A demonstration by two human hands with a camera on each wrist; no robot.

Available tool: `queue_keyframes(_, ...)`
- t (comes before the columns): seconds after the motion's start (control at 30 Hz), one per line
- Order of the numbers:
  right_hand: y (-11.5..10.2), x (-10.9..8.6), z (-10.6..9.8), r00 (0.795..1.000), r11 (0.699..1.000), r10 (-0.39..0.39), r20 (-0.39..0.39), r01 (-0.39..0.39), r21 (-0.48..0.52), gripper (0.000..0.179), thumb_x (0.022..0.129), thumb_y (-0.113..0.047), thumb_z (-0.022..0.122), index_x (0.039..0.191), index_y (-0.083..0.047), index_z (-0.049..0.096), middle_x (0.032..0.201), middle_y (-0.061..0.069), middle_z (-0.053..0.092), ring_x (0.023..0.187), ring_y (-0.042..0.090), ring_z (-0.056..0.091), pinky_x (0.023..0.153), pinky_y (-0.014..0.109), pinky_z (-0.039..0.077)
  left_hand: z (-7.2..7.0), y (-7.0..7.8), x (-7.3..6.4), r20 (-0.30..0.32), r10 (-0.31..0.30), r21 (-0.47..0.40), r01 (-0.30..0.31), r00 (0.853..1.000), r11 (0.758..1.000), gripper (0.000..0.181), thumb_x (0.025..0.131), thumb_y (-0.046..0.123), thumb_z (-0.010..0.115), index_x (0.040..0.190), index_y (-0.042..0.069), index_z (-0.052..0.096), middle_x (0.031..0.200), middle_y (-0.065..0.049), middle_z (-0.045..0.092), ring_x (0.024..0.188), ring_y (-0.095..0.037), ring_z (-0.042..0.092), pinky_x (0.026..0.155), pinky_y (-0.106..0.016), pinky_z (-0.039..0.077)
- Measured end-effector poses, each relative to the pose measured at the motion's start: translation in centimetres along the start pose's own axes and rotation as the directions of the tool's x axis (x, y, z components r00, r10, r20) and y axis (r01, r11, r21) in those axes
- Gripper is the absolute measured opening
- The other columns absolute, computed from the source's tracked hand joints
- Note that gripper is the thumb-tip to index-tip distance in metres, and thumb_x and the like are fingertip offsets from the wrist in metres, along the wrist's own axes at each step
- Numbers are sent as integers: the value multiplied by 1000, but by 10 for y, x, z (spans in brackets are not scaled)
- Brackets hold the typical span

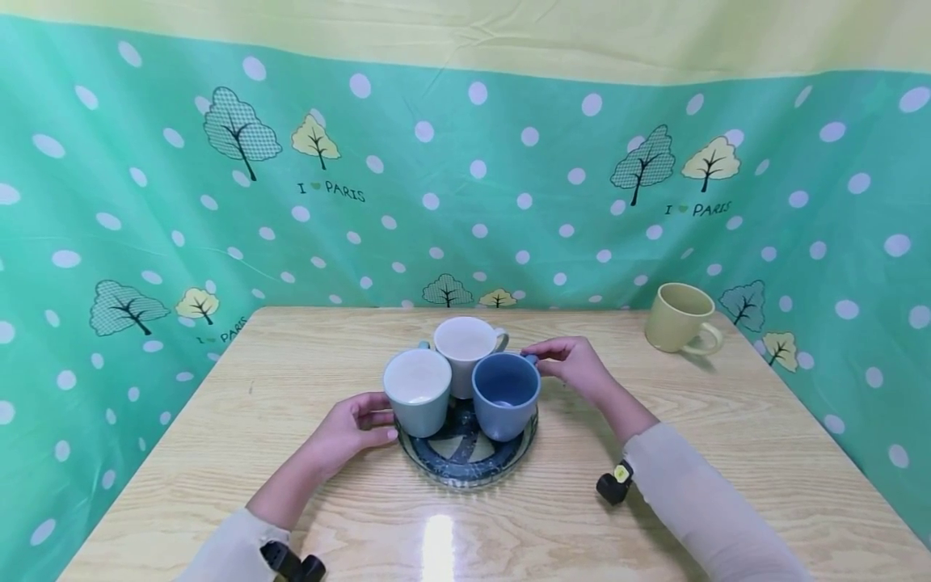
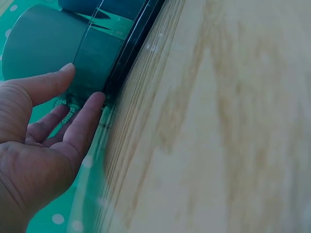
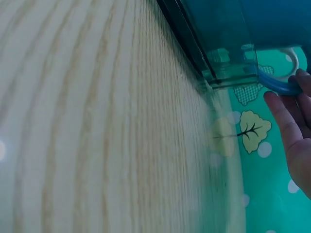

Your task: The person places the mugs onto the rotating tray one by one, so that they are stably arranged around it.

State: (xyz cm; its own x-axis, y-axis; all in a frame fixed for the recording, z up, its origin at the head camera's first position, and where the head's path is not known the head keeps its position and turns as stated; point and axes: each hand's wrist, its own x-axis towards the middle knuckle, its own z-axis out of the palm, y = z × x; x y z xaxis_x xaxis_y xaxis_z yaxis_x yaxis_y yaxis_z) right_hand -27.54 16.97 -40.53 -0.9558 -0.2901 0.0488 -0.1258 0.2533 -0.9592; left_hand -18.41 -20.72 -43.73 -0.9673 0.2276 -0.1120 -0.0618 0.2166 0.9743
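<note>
Three mugs stand upright and close together on a round, clear-walled tray (image 1: 469, 473) with a dark patterned base. They are a pale blue mug (image 1: 418, 411) at left, a white mug (image 1: 462, 364) behind and a darker blue mug (image 1: 502, 416) at right. My left hand (image 1: 356, 427) lies at the tray's left side beside the pale blue mug. In the left wrist view its loosely bent fingers (image 2: 86, 119) reach the clear wall. My right hand (image 1: 578, 368) pinches the darker blue mug's handle (image 3: 279, 86) with its fingertips.
A yellow-green mug (image 1: 672, 319) stands at the back right of the wooden table (image 1: 291, 356), its handle pointing right. A green dotted curtain (image 1: 393, 210) with printed trees hangs behind the table and along both sides.
</note>
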Motion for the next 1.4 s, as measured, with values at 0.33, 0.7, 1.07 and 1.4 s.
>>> queue_keyframes(0.33, 5, -9, -16, 999, 988, -45, 13, 43, 146, 33, 86, 9, 67, 119, 13, 61, 115, 25, 66, 97, 25, 69, 82, 36, 58, -1, 0, 0, 21, -4, -13, 5, 1000, 1000, 68, 83, 5, 76, 142, -3, 43, 142, -21, 47, 127, -35, 49, 98, -34, 50)
queue_keyframes(0.7, 16, -29, -36, 993, 966, -113, -46, 120, 231, 36, 84, 5, 72, 118, 11, 63, 112, 17, 69, 98, 20, 69, 82, 37, 58, 2, 3, -4, 57, 7, -32, -5, 998, 999, 74, 81, 6, 78, 143, -5, 39, 143, -24, 45, 128, -37, 49, 103, -39, 45)
queue_keyframes(1.07, 19, -41, -51, 991, 949, -106, -75, 124, 291, 37, 85, 8, 70, 120, 13, 60, 107, 6, 71, 97, 17, 69, 82, 38, 57, 0, -4, -8, 83, 33, -94, -25, 996, 995, 81, 79, -1, 78, 145, -11, 32, 118, -22, 56, 105, -28, 62, 86, -32, 56)
queue_keyframes(1.4, 24, -50, -62, 983, 923, -163, -84, 182, 340, 33, 87, 9, 66, 119, 15, 59, 107, 9, 71, 95, 20, 70, 81, 38, 58, 3, -5, -9, 51, 23, -92, -18, 998, 996, 71, 80, 3, 78, 140, -9, 40, 135, -25, 51, 122, -35, 53, 93, -31, 53)
